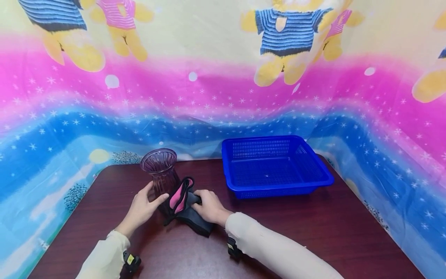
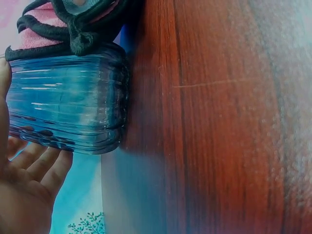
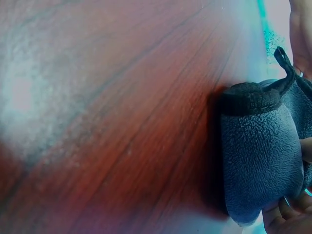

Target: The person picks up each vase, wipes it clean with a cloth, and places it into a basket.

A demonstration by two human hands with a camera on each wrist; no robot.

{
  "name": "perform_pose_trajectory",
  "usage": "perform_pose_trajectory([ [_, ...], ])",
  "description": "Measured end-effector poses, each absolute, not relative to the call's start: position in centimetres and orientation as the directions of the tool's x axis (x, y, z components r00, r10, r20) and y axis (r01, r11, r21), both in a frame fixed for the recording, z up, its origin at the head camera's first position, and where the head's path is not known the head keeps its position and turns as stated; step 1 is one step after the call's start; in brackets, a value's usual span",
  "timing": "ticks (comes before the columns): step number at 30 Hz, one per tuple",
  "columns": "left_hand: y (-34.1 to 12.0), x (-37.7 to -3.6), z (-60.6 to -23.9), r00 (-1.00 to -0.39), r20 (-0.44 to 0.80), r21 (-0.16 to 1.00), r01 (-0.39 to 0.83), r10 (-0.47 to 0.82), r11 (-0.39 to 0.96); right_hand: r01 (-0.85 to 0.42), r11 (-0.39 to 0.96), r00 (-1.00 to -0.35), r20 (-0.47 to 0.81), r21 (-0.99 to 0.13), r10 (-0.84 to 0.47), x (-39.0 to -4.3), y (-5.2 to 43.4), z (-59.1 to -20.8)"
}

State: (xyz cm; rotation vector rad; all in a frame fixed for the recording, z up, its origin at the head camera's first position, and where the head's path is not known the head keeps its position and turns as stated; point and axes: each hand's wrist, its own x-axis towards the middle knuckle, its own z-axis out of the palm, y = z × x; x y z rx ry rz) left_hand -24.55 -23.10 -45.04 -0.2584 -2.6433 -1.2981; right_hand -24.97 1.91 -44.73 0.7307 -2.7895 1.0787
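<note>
A purple ribbed glass vase (image 1: 159, 169) stands upright on the dark wooden table (image 1: 313, 232). My left hand (image 1: 143, 207) holds its lower body, thumb on the front and fingers round the far side. In the left wrist view the vase (image 2: 68, 97) looks blue and my fingers (image 2: 41, 165) lie against it. My right hand (image 1: 209, 207) grips a dark grey fleece cover with pink lining (image 1: 182, 203), which leans against the vase's right side. The fleece cover (image 3: 261, 161) rests on the table in the right wrist view, with my fingertips (image 3: 287, 214) at its lower edge.
A blue plastic mesh basket (image 1: 278, 188) stands on the table to the right of the vase, with nothing in it. A bright cloth with bear prints hangs behind and around the table. The table's left edge runs close to the vase.
</note>
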Motion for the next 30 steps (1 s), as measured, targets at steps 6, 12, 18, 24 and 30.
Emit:
perform_pose_trajectory([
  [6,-23.0,-24.5,-45.1,-0.966,0.246,0.766,0.241,0.075,0.596,-0.456,0.640,-0.882,0.220,-0.618,-0.417,-24.8,2.3,-44.5],
  [12,-23.1,-24.6,-45.2,-0.966,0.249,0.771,0.244,0.074,0.589,-0.462,0.646,-0.878,0.212,-0.607,-0.429,-24.7,2.6,-44.4],
  [18,-23.1,-24.6,-45.2,-0.963,0.259,0.766,0.250,0.072,0.592,-0.462,0.650,-0.877,0.201,-0.604,-0.437,-24.4,3.0,-44.0],
  [24,-23.1,-24.5,-45.2,-0.964,0.256,0.769,0.251,0.077,0.587,-0.476,0.649,-0.867,0.196,-0.593,-0.457,-23.9,3.4,-43.6],
  [30,-23.1,-24.5,-45.1,-0.966,0.248,0.765,0.243,0.075,0.597,-0.495,0.657,-0.855,0.183,-0.568,-0.485,-23.5,3.8,-43.3],
])
